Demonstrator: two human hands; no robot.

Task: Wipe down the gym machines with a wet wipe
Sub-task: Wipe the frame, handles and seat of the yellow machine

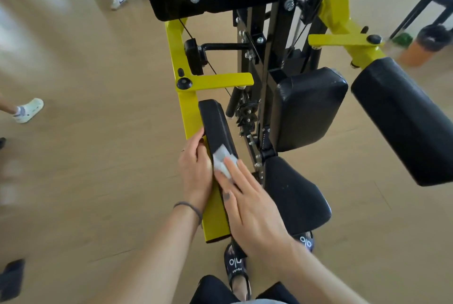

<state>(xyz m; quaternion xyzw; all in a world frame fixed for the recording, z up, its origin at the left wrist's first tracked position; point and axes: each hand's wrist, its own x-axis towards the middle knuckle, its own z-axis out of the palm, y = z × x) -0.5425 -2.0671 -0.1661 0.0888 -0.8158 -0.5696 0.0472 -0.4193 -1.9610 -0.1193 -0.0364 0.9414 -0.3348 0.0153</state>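
Item: wet wipe (222, 162), white, crumpled flat on the near half of the narrow black arm pad (217, 129) on the machine's left side.

Right hand (252, 208): fingers straight and laid over the wipe, pressing it onto the pad, likely so a flat palm spreads pressure along the vinyl.

Left hand (195, 168): fingers curled round the pad's outer edge beside the yellow frame (182, 97), apparently steadying the pad against the push.

Unwiped, by appearance: black seat (297, 195), chest pad (307, 107), right arm pad (407, 119).

Surroundings: tan floor (98, 156); the person's black slides (234, 264) below the frame.
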